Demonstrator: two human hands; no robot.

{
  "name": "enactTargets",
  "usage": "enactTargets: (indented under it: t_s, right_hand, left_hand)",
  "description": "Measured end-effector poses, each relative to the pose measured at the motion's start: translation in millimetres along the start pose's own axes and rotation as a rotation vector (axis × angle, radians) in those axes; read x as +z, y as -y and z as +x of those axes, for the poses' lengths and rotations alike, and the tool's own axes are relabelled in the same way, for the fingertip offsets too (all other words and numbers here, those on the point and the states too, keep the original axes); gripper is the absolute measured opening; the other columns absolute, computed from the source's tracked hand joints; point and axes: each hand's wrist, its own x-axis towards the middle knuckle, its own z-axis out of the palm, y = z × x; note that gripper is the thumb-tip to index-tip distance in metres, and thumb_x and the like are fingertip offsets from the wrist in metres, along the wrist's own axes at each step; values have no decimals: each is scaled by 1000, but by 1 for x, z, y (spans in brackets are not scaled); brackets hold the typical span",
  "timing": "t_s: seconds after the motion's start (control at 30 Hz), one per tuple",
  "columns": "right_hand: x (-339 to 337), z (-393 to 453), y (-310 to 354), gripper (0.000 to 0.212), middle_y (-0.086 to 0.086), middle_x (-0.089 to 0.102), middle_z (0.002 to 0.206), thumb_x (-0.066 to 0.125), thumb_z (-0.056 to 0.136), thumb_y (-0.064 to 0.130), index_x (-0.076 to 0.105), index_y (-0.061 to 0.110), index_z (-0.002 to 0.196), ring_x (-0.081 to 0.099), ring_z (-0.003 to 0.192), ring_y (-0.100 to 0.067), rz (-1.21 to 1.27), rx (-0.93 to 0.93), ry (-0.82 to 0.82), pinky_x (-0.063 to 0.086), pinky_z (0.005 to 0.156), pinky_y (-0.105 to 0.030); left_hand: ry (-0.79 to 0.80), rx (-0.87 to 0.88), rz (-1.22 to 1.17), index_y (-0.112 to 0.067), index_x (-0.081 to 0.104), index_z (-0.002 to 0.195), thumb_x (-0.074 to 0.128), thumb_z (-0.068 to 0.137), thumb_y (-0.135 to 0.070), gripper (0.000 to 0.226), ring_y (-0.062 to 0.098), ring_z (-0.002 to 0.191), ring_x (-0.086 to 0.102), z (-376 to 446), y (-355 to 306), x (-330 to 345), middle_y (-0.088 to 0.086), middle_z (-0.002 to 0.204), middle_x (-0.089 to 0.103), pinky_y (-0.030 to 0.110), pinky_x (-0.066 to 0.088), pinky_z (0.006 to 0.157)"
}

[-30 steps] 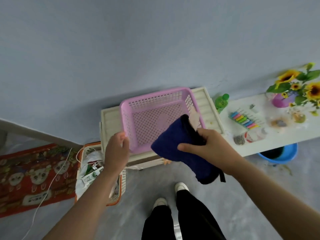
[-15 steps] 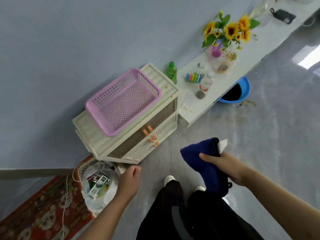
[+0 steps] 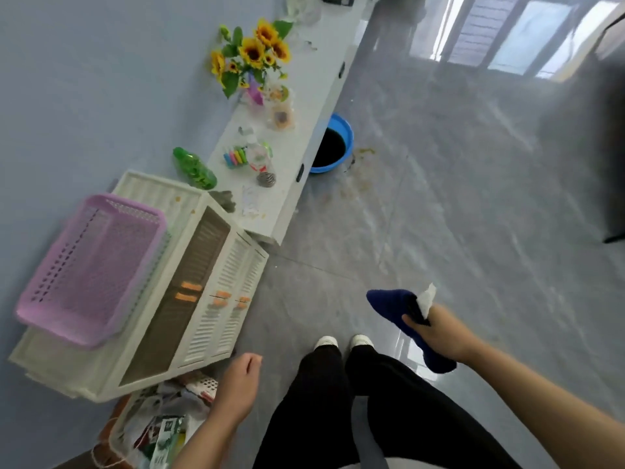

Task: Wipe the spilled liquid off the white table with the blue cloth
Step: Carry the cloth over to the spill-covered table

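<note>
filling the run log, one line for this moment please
phase: carrying | right hand: grips blue cloth | left hand: empty | white table: not yet wiped

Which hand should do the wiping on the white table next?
Right. The right hand already has the blue cloth in its grip, and the left hand hangs empty by the cabinet, away from the white table.

The dark blue cloth (image 3: 394, 308), bunched with a white tag, hangs over the floor, well apart from the long white worktop (image 3: 306, 106) with its pale spill.
</note>
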Motion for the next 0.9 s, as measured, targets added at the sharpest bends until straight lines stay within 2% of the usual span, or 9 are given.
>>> enactTargets:
  t_s: [0.1,0.2,0.33,0.4,0.5,0.6,0.7,0.83,0.9]
  right_hand:
    - [2,-17,-36,38,-23,66,100,45,96,30,57,-5,107,62,92,-37,83,146,-50,42,72,-35]
    - [16,-41,-68,39,-23,65,106,44,96,30,54,-3,114,61,96,-36,195,280,-114,46,84,-40]
    - [48,-77,-109,33,-24,65,104,46,96,26,54,-1,113,61,92,-36,380,453,-206,46,81,-43]
    - [66,-94,-130,26,-19,64,102,47,96,22,54,2,111,58,84,-29,465,527,-236,44,74,-39]
    - [92,-120,-159,16,-15,63,95,49,95,20,52,6,104,52,77,-24,537,647,-268,37,68,-32]
    - [113,-141,-185,24,-13,58,88,50,95,18,54,-2,108,53,75,-25,644,760,-262,36,66,-33]
    - [124,-156,-207,24,-14,57,85,52,93,14,56,-5,106,52,73,-25,726,822,-284,35,63,-33]
    - [112,-169,-229,20,-14,58,88,51,94,13,54,-2,106,53,76,-26,896,841,-368,37,67,-34]
    - [99,-173,-240,18,-13,58,85,51,94,13,55,-2,102,51,71,-25,988,846,-433,35,63,-35]
  left_hand:
    - [83,43,131,-15,51,68,43,95,-22,30,19,68,50,12,-16,5,1,67,53,32,33,63]
    - [172,143,253,-19,48,66,43,95,-21,29,17,70,50,26,-38,6,-1,69,53,30,31,62]
    - [264,273,382,-14,55,77,41,95,-21,24,12,72,51,42,-70,13,2,79,59,15,32,56]
    - [292,320,454,-11,57,82,40,95,-22,25,9,70,49,50,-87,20,1,80,59,12,31,55]
    - [327,375,551,-16,51,74,40,95,-23,25,6,66,46,57,-115,36,-4,73,54,13,32,53]
    - [340,431,654,-14,54,77,40,96,-24,26,10,71,51,61,-146,58,-1,78,59,15,33,57]
    - [361,444,720,-7,57,81,40,95,-25,29,20,78,57,58,-170,87,9,84,64,32,39,69]
    - [407,424,742,-2,61,84,41,94,-24,31,23,81,59,49,-192,120,12,84,65,32,40,71]
    - [418,408,728,-3,60,76,44,94,-20,30,23,76,58,45,-201,132,12,79,64,31,38,67]
